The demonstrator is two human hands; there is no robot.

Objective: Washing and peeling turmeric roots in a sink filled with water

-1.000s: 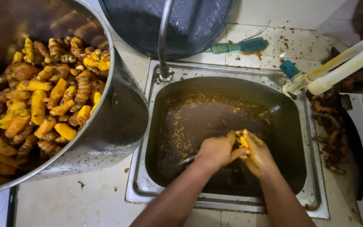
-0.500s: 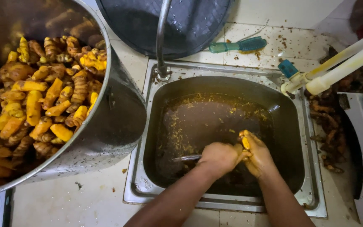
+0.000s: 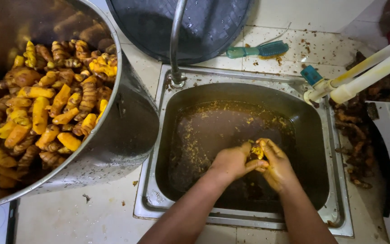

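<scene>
Hands are meeting over the middle of the sink basin (image 3: 321,135), and I am watching them work one small yellow-orange piece of turmeric root (image 3: 259,151) between them, just above the murky brown water (image 3: 213,135). My left hand (image 3: 231,163) is curling its fingers and thumb closed onto the near side of the root, and my right hand (image 3: 277,168) is cupping and pinching it from the other side, so both are clamped on the same piece; most of it is hidden under the fingers. I am judging the root to be light, firm and knobbly, and slick from the water and the yellow residue coating my fingers, so it is likely to squirt out if squeezed at the tip; pinching it across its thickest part with the thumb bearing against the ridges looks safest. Peel flecks are floating on the water around my hands. To the left, a large steel pot (image 3: 127,131) is standing on the counter, touching the sink's edge and holding a heap of cleaned turmeric roots (image 3: 41,108). Beyond the curved tap (image 3: 175,40), a green-handled brush (image 3: 258,49) is lying on the tiled counter, and darker unwashed roots (image 3: 357,135) are piling up to the right of the sink.
</scene>
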